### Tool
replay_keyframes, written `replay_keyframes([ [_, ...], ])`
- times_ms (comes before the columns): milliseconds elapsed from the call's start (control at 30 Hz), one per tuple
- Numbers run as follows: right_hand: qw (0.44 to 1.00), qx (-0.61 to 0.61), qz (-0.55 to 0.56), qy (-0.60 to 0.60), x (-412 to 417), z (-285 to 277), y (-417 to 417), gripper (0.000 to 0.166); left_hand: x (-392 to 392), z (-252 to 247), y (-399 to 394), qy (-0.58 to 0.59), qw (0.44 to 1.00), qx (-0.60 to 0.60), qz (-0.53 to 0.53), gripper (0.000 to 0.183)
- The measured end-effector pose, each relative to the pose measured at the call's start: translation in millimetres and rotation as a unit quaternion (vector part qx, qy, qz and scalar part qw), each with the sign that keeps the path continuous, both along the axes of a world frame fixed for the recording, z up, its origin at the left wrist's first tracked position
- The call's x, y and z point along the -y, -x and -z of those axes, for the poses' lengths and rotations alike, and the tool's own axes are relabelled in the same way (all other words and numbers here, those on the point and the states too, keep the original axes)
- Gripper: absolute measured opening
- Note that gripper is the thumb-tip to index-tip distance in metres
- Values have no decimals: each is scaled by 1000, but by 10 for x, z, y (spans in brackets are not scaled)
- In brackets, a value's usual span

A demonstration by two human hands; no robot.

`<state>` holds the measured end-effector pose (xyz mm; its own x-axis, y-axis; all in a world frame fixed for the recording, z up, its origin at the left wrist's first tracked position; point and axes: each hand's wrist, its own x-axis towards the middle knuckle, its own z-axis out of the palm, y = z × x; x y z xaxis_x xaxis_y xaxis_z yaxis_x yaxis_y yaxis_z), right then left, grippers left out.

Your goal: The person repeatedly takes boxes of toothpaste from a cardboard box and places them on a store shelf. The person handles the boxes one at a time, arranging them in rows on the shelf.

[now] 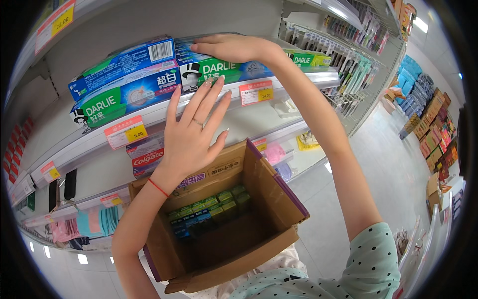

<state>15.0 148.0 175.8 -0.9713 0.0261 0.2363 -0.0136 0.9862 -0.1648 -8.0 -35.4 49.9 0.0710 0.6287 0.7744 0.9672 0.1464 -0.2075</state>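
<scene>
My left hand, fingers spread and a ring on one finger, is in front of the shelf edge, its fingertips at the front of a Darlie toothpaste box. My right hand lies palm down on top of that box group, fingers pointing left. Left of it, more Darlie toothpaste boxes are stacked on the shelf. Below my hands stands an open cardboard box, close to my body, with several green and blue toothpaste boxes along its far inner side.
Price tags line the shelf edge. A Colgate box sits on the shelf below, and folded towels lie lower left. Toothbrushes hang at the right. Beyond the aisle floor are stacked cartons.
</scene>
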Motion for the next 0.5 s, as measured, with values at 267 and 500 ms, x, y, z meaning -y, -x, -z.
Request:
replay_keyframes([
  [267,883,-461,-87,-35,95,257,-58,16,-41,146,32,34,963,-76,256,40],
  [500,825,-419,-362,117,621,886,-746,12,-75,526,23,196,945,5,263,15],
])
